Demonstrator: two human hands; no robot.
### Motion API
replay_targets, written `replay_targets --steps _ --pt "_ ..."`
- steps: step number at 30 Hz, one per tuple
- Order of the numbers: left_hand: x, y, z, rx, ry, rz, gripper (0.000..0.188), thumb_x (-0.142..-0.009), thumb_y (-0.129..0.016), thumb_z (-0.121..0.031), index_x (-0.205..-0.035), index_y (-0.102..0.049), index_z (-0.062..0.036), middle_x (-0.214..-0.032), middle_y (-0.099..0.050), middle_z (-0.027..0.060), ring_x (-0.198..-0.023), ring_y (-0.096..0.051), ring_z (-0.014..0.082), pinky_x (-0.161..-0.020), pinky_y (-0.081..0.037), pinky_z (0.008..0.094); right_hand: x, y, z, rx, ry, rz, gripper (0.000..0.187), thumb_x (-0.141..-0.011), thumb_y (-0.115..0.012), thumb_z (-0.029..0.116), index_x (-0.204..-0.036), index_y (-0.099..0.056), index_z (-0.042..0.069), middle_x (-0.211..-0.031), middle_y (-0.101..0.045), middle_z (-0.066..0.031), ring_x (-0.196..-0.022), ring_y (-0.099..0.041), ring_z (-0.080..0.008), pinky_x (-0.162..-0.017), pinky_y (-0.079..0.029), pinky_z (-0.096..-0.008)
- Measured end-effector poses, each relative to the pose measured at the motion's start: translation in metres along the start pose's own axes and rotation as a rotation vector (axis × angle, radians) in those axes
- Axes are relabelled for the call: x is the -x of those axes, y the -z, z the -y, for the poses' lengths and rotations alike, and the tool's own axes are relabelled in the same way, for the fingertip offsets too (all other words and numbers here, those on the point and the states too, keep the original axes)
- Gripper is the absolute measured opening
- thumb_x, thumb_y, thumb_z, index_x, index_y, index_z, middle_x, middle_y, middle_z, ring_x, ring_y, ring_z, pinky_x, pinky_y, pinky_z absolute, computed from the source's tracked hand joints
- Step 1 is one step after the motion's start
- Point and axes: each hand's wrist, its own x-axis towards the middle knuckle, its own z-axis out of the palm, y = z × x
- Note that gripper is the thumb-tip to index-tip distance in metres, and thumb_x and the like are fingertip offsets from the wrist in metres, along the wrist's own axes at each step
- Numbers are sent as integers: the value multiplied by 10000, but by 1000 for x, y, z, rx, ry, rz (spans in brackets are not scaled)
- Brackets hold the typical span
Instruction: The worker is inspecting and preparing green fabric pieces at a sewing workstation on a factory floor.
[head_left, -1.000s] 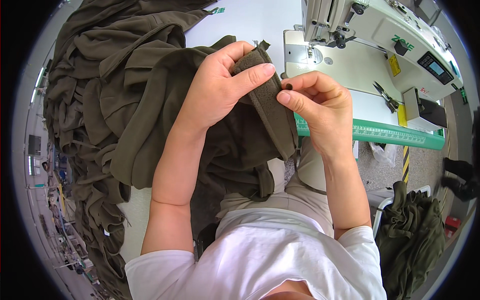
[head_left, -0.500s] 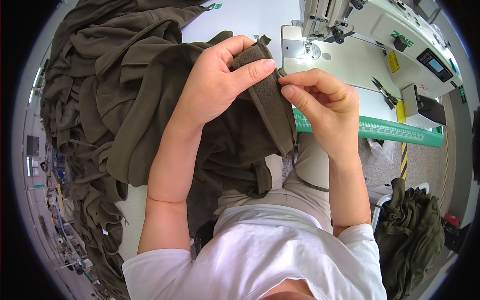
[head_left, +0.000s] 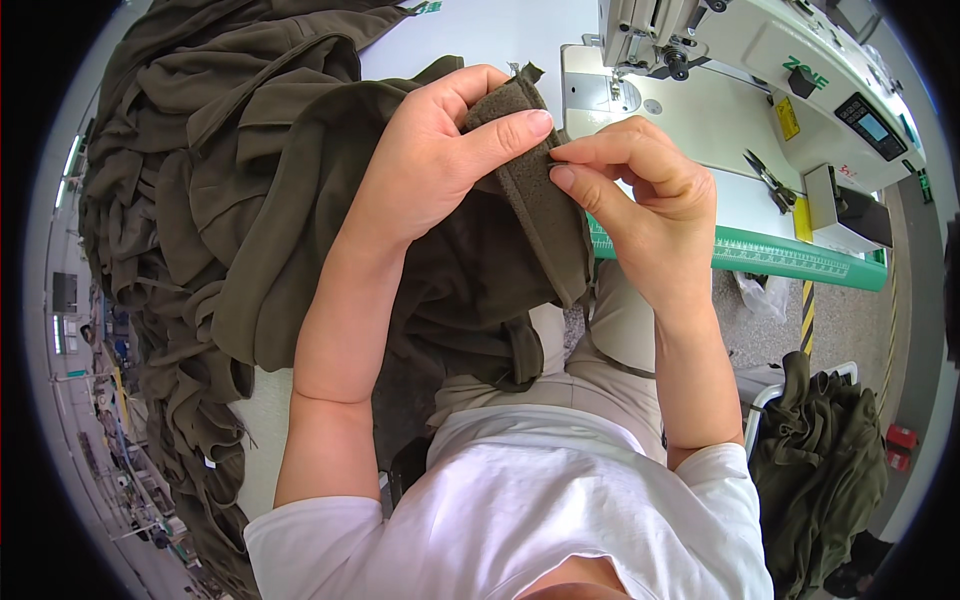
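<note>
My left hand point(head_left: 450, 150) grips the upper end of a folded band point(head_left: 535, 215) of dark olive fleece garment, its thumb lying across the fuzzy inner face. At the band's right edge, my right hand point(head_left: 640, 190) pinches with thumb and forefinger; what sits between the tips is too small to make out. A raw, frayed corner sticks up past the left fingers. From the band the rest of the garment point(head_left: 430, 270) hangs toward my lap and runs left into a large heap of the same cloth point(head_left: 270, 180).
A white sewing machine point(head_left: 780, 70) stands at the far right, its presser foot point(head_left: 616, 90) over a metal plate. Black thread snips point(head_left: 770, 182) lie beside a small white box point(head_left: 845, 208). A green ruler strip point(head_left: 790, 258) edges the table. More olive cloth point(head_left: 815, 460) hangs on a white-framed rack at right.
My right hand has shifted slightly left along the band's edge, still pinching. The left hand and the fleece have stayed almost in place.
</note>
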Motion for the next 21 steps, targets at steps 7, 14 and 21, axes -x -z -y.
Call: replay_targets --steps 7,14,21 --pt "1 1 -1 10 4 -24 152 -849 -667 -154 -846 -591 -23 -736 -572 -46 -666 -503 5 -596 -416 173 -2 -9 4 -144 -151 -128 147 -780 -714 16 -901 -640 -23 -774 -611 -1 -716 -556 -54 -652 -447 -182" --pt "0 2 1 2 -7 -25 153 -850 -665 -155 -841 -591 -21 -735 -575 -42 -667 -514 10 -601 -428 174 4 -4 4 -94 -218 -9 133 -827 -688 70 -900 -646 -33 -754 -636 -6 -676 -547 -39 -598 -436 -167" --pt "1 5 -4 63 37 45 247 -820 -679 -129 -990 -551 -5 -828 -586 -16 -752 -536 30 -689 -454 195 3 -4 3 -133 -246 -14 134 -833 -683 78 -902 -652 -32 -747 -631 -3 -676 -545 -37 -598 -430 -163"
